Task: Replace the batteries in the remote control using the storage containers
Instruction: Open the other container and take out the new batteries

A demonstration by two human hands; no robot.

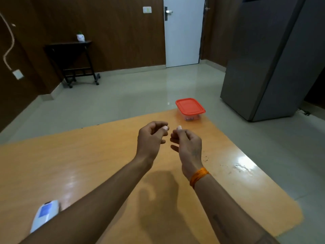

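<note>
A clear storage container (191,118) with a red lid (190,106) stands closed at the far right corner of the orange table (88,164). Small items show dimly through its wall. Both my hands hover above the table's middle, short of the container. My left hand (151,138) and my right hand (186,141) have loosely curled fingers, thumbs raised, and hold nothing. A white remote control (44,214) with a blue screen lies near the front left, partly hidden behind my left forearm.
The table's far edge and right edge drop to a pale tiled floor. A tall grey cabinet (267,67) stands to the right, a white door (182,32) at the back, and a dark side table (70,57) at the back left.
</note>
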